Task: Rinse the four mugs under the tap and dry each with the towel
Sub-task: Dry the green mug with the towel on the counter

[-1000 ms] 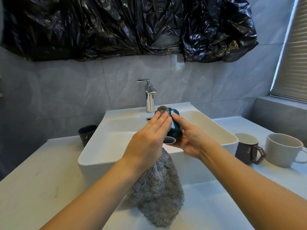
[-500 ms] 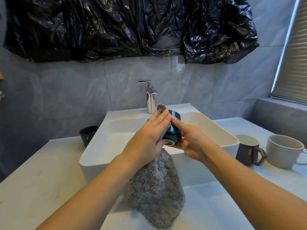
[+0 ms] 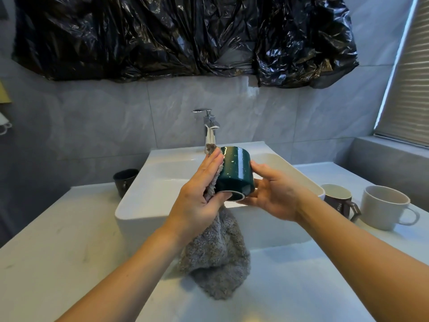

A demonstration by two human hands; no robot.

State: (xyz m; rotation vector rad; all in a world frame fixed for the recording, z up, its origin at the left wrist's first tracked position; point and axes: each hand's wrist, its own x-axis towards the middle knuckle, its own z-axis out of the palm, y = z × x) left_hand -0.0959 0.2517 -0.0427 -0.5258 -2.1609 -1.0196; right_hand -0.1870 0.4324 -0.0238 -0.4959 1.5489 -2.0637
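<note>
Above the white sink [image 3: 144, 203] at frame centre, the right hand [image 3: 274, 194] cups the tilted green mug [image 3: 234, 173], the left hand [image 3: 199, 196] presses the grey towel [image 3: 216, 256] against its side, while a dark mug [image 3: 124, 180] stands left and brown [image 3: 336, 198] and white [image 3: 383, 205] mugs, apparently empty, stand right.

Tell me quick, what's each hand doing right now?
Left hand: closed on the grey towel, pressing it against the green mug.
Right hand: holding the green mug.
</note>
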